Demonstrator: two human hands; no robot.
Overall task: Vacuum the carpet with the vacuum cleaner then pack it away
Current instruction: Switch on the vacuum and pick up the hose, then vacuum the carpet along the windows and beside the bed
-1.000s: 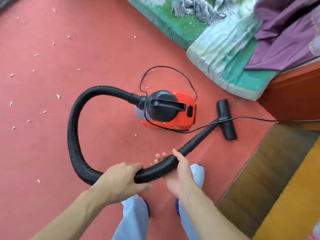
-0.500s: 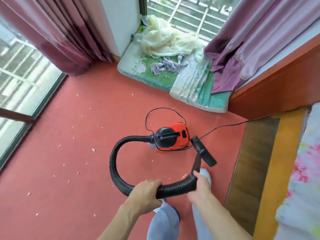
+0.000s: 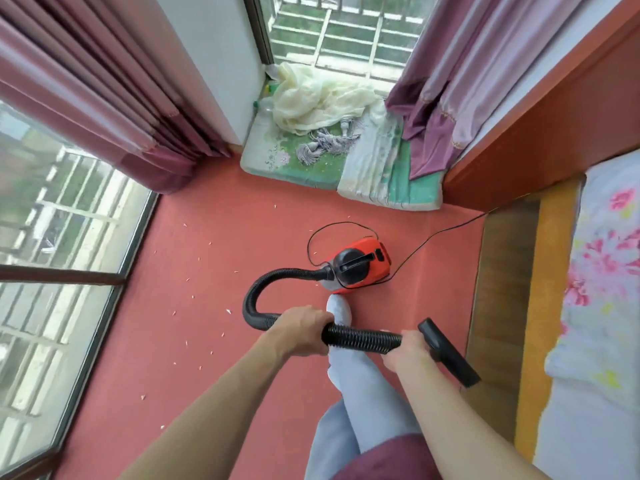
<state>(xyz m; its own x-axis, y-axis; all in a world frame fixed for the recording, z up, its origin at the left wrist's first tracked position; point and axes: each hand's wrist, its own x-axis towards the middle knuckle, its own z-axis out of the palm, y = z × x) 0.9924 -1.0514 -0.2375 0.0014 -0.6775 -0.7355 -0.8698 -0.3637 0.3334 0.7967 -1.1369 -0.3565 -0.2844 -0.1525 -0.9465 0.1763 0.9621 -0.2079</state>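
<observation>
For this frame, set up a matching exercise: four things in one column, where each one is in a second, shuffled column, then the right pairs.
Things
1. vacuum cleaner body
2. floor nozzle
3. power cord
4. cream cloth

Places
A. heaped on the green mat
B. just past the right hand, at the end of the hose
C. standing on the red carpet
D. running across the carpet toward the wooden panel on the right

Pairs: 1-C, 2-B, 3-D, 4-A
</observation>
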